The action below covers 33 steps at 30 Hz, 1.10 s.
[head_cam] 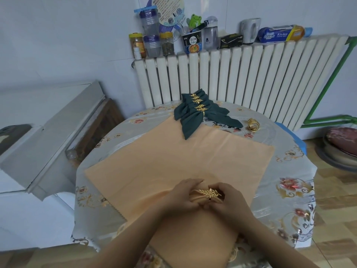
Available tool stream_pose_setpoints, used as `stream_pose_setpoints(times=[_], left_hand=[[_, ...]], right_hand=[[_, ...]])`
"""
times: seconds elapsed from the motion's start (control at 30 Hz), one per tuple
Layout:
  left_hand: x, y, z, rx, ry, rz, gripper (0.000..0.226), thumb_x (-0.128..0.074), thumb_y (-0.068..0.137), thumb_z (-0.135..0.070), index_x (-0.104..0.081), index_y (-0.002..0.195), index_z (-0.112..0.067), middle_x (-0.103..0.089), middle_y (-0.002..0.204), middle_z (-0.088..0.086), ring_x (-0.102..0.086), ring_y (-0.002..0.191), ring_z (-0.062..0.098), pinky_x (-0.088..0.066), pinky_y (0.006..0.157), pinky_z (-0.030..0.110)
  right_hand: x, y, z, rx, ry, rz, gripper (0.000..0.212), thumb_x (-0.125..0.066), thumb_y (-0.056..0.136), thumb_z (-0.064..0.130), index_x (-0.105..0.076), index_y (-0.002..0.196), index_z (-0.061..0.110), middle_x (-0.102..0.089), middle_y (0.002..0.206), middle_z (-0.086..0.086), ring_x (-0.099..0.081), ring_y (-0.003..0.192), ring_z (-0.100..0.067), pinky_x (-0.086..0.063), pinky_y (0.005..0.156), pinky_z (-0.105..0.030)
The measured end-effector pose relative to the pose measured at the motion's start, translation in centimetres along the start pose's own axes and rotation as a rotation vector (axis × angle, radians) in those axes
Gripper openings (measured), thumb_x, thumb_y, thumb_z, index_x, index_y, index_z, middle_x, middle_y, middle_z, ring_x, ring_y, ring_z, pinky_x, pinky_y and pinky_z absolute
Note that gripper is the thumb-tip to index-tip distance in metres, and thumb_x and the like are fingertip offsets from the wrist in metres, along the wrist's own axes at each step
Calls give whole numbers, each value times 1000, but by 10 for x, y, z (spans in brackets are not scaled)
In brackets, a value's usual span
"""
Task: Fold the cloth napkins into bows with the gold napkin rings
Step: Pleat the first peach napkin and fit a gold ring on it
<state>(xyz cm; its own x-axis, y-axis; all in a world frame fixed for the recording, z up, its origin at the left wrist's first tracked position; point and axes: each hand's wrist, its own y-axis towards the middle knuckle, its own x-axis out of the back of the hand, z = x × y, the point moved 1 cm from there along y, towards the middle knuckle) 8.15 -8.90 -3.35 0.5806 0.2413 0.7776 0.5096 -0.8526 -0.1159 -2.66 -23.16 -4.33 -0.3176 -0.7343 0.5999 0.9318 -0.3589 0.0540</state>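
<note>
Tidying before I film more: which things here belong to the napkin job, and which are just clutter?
Job: peach napkin, leaf ring, left hand, right hand, green bows, spare ring.
Clutter: jars, kettle, radiator.

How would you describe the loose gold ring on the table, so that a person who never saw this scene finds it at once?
Start at the white radiator behind the round table, then look down to the table's far right edge. The loose gold napkin ring lies there on the flowered cover, just right of the pile of dark green napkins. Unlike the other rings, it holds no cloth.
</note>
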Motion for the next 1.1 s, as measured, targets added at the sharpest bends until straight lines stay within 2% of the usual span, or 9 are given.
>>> stream_pose_setpoints(times=[0.1,0.2,0.4,0.57,0.7,0.8,0.9,1.0,1.1], left_hand=[[4,-6,4,32,-180,-57,67,-74,71,-41,-52,131,-21,-55,129,-3,-49,117,0,-32,95,7],[4,-7,4,26,-293,-91,41,-75,68,-24,-67,109,-21,-66,103,-6,-59,90,-9,-43,81,9],[2,-5,1,-9,-209,-89,37,-74,75,-8,-69,111,-11,-55,104,-3,-55,97,4,-36,84,4],[2,-11,1,24,-304,-178,36,-70,64,-19,-62,97,-30,-65,92,-9,-60,85,-2,-44,75,11],[3,-13,0,55,-328,-193,24,-73,69,-16,-68,91,-26,-70,89,-7,-63,84,1,-47,75,18],[3,-11,2,69,-303,-167,27,-75,68,-17,-67,92,-28,-68,93,-6,-62,87,3,-47,76,16],[1,-9,0,52,-227,-126,39,-73,62,-33,-57,97,-27,-60,95,-5,-56,87,7,-41,70,11],[-5,-7,-4,49,-167,-115,63,-73,53,-47,-50,109,-30,-56,102,-8,-55,94,6,-45,79,18],[-14,-8,-7,15,-41,-280,60,-64,60,-52,-65,112,-24,-61,103,-9,-53,97,2,-34,82,4]], right_hand=[[-1,-1,2,17,50,-38,44,-84,60,20,-58,90,39,-64,90,14,-59,84,3,-41,71,-4],[-1,-3,0,10,81,-71,42,-85,58,22,-59,86,40,-67,88,13,-60,84,5,-45,71,-10],[-3,-4,-2,61,113,-55,47,-83,61,14,-59,89,43,-67,89,16,-61,84,5,-46,74,-10],[0,-4,2,86,99,6,43,-81,60,28,-58,92,47,-68,86,22,-62,85,7,-44,74,-8],[11,-6,1,118,75,62,38,-61,60,53,-56,98,51,-61,97,38,-59,92,13,-41,77,-4],[8,-3,1,104,84,55,31,-74,64,36,-62,92,45,-65,92,29,-61,86,8,-44,72,-8],[1,1,0,64,112,32,31,-82,65,13,-68,85,33,-69,80,21,-62,75,6,-43,65,-10],[3,4,-1,55,136,71,29,-81,63,19,-69,86,34,-70,78,19,-61,73,7,-41,64,-8],[6,2,-3,59,127,78,28,-77,64,26,-67,89,32,-71,81,15,-63,77,5,-43,68,-10]])
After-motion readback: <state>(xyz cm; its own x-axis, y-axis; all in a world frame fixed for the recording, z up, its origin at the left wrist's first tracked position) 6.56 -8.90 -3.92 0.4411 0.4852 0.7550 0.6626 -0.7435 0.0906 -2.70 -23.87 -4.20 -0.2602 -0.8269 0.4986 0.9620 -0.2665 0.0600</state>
